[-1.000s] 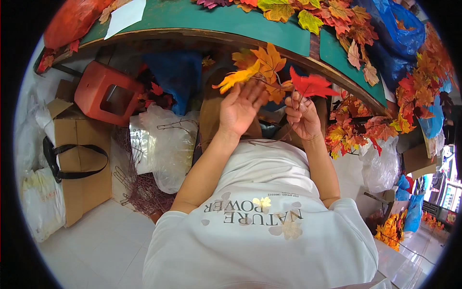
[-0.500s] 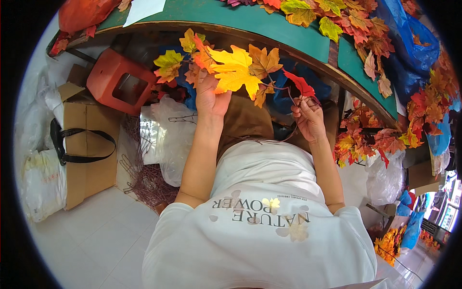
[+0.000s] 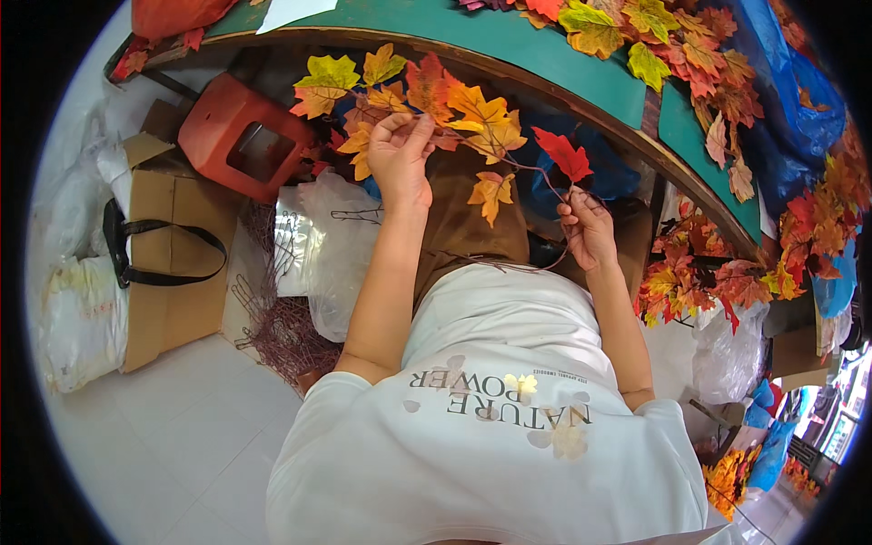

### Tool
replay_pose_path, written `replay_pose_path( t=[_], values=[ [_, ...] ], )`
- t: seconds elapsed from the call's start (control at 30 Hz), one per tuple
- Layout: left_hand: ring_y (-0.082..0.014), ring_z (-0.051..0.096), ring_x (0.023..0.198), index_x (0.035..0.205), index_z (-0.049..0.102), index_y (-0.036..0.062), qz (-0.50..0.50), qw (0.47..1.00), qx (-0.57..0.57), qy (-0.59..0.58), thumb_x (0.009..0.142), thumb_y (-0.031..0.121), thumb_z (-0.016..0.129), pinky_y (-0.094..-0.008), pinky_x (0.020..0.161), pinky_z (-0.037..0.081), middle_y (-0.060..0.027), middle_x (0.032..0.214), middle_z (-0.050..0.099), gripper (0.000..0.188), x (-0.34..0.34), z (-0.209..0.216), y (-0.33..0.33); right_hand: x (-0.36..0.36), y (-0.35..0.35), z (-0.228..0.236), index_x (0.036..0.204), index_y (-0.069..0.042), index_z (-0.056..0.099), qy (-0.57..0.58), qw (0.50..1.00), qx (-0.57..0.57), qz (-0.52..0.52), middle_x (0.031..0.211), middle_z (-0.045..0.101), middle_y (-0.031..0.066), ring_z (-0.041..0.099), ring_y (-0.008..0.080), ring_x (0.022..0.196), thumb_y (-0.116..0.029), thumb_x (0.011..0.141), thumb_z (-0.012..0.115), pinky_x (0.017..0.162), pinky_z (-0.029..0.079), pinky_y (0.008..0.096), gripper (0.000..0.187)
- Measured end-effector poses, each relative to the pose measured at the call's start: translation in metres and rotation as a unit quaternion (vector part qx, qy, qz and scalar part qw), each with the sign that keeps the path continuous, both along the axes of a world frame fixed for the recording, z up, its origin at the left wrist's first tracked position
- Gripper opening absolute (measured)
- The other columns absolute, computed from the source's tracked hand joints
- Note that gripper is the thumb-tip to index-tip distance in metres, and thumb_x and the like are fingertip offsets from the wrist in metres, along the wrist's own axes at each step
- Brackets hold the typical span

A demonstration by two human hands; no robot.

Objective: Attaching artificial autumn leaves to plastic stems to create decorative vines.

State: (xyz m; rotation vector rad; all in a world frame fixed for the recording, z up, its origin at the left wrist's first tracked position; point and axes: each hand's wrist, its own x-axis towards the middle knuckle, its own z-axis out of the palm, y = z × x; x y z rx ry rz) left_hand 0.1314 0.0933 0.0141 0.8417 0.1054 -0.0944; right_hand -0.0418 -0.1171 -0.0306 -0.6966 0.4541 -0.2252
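Observation:
An artificial maple-leaf branch (image 3: 483,116) with orange, yellow and green leaves stretches between my hands, over my lap. My left hand (image 3: 401,162) has its thumb and fingers pinched on the branch among the orange leaves. My right hand (image 3: 589,229) pinches the thin brown stem just below a single red leaf (image 3: 565,156). From there the stem curves down toward my lap, where bare brown stems (image 3: 463,262) lie across my shirt's edge. The fingertips of both hands partly cover what they grip.
A green table (image 3: 436,68) curves ahead, with piled leaves (image 3: 699,50) and a blue plastic bag (image 3: 786,100) at its right. To the left are an orange stool (image 3: 204,136), a cardboard box (image 3: 177,300), clear plastic bags (image 3: 341,263) and a heap of brown stems (image 3: 291,345).
The large yellow leaf that faced up has turned over or aside, and my left hand has shifted slightly right and up along the branch. The red leaf now stands spread open above my right hand.

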Motion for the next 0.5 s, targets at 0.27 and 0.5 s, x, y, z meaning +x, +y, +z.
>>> replay_pose_path(
  t=[0.27,0.5],
  values=[
    [-0.0094,0.058,0.073,0.088,0.052,0.0022,0.026,0.987,0.107,-0.119,0.077,-0.006,0.065,-0.0209,0.065,0.05,-0.0047,0.084,0.059,0.019,-0.004,0.003,-0.005,0.001,-0.001,-0.012,0.102,0.004,0.054,0.042,0.999,0.018,-0.009,0.087,0.056,0.0094,0.054,0.0143,0.071,-0.005,0.089,0.054,0.054,0.045,0.0171,0.016],
    [-0.0077,0.057,0.072,0.087,0.053,0.0019,0.026,0.982,0.138,-0.123,0.077,-0.006,0.065,-0.0197,0.066,0.048,-0.0044,0.083,0.06,0.018,-0.005,-0.001,-0.009,0.001,-0.004,-0.018,0.102,0.004,0.055,0.044,0.998,0.034,-0.014,0.088,0.057,0.0105,0.056,0.0151,0.073,-0.005,0.089,0.055,0.055,0.047,0.0171,0.016]
  ],
)
